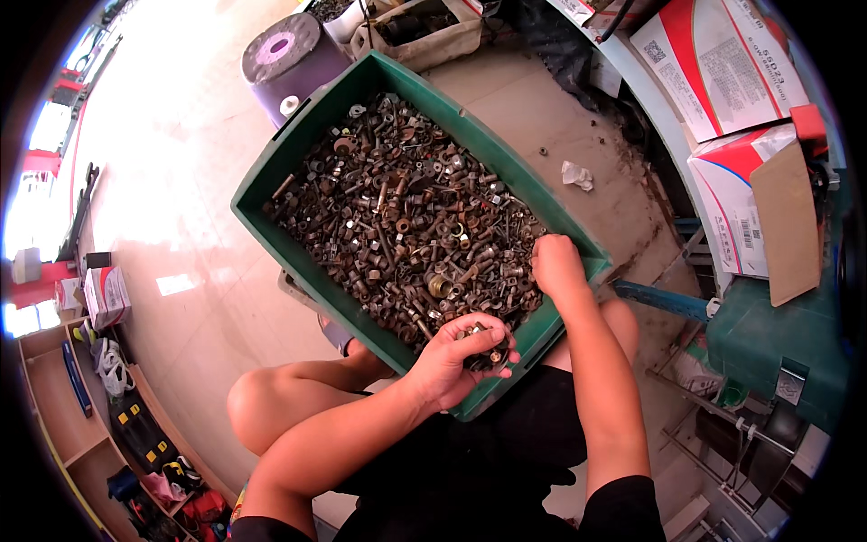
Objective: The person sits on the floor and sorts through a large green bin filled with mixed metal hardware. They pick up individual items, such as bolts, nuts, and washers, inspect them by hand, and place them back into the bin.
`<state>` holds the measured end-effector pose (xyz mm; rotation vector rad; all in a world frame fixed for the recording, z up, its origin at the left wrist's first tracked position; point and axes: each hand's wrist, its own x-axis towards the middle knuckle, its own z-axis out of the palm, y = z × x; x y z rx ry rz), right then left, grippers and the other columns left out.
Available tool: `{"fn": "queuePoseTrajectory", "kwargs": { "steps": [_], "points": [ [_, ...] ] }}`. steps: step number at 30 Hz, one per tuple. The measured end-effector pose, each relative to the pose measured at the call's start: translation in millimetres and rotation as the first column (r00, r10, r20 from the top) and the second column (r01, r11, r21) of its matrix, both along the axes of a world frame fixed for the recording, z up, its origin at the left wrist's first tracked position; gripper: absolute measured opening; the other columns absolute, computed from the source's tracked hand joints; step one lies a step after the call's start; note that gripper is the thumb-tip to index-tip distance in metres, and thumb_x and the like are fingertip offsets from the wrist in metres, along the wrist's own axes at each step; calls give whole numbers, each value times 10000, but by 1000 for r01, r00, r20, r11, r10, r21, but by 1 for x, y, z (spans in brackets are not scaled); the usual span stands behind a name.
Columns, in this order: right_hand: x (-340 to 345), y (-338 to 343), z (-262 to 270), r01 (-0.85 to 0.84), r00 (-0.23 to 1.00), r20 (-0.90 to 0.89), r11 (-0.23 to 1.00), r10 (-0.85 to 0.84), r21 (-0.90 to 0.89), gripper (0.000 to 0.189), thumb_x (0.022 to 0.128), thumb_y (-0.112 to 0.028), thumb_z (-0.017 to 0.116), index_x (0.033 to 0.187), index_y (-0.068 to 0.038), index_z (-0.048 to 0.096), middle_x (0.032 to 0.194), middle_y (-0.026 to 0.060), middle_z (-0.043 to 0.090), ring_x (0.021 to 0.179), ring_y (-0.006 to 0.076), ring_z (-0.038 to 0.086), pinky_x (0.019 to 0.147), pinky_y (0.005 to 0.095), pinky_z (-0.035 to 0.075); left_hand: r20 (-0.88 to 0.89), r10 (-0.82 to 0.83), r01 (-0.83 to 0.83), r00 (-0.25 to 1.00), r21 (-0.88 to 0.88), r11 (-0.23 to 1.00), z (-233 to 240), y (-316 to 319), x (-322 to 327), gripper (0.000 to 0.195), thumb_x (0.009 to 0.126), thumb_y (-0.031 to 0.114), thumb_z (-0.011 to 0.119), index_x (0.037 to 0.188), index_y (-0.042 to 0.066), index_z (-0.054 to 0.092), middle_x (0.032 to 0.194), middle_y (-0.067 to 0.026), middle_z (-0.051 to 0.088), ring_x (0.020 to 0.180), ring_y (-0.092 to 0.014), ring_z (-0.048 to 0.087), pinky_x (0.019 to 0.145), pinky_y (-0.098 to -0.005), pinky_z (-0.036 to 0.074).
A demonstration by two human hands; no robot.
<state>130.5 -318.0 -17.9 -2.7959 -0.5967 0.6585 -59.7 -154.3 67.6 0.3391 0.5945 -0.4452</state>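
A green plastic crate (494,152) full of rusty bolts, nuts and washers (406,223) rests tilted at my knees. My left hand (460,359) is at its near edge, palm up, fingers curled around a handful of small bolts and nuts (482,342). On the right, my right hand (557,261) reaches into the crate's near right corner at the edge of the heap. Its fingertips point down and are partly hidden, so whether they grip a piece does not show. A brass-coloured threaded fitting (439,286) lies on the heap between the hands.
Behind the crate stand a purple stool (288,61) and a dirty white container (427,47). White and red cartons (725,61) are stacked at the right, above a green case (779,339). A wooden shelf unit (68,413) stands at the lower left. Crumpled paper (577,175) lies on the floor.
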Motion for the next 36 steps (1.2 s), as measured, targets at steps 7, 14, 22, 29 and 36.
{"fn": "queuePoseTrajectory", "kwargs": {
  "steps": [7,14,22,29,36],
  "points": [
    [-28,-10,68,650,669,-743,501,-21,572,116,917,-31,697,1006,43,700,821,32,680,679,77,582,596,228,469,30,39,-38,999,-43,998,0,6,2,195,961,153,650,1131,59,665,1039,-124,674,943,-279,667,752,-393,558],
    [-58,-14,112,685,675,-733,300,81,664,136,919,-31,714,1040,27,690,879,20,686,725,67,603,634,211,479,42,58,-56,997,-37,998,3,8,9,210,969,163,643,1151,61,666,1085,-128,682,952,-277,670,754,-385,550],
    [-81,-9,127,527,816,-567,264,107,808,159,884,104,646,1031,44,657,979,69,678,850,107,647,772,254,532,81,58,-58,995,0,998,3,4,12,234,987,221,630,1157,64,666,1089,-120,687,941,-261,677,752,-384,556],
    [-93,-2,132,379,882,-461,436,98,816,229,813,92,705,1007,-11,644,889,4,681,679,35,565,604,202,442,73,72,-69,995,-40,997,-4,3,10,263,1014,257,600,1187,68,659,1089,-89,696,955,-219,694,768,-368,596],
    [-73,-24,106,566,823,-494,346,-279,748,90,920,17,649,1009,11,663,879,3,672,709,31,584,647,193,466,-16,52,-52,999,-8,999,0,-1,9,195,996,185,618,1148,64,643,1082,-132,682,935,-254,676,720,-358,566]
  ]
}}
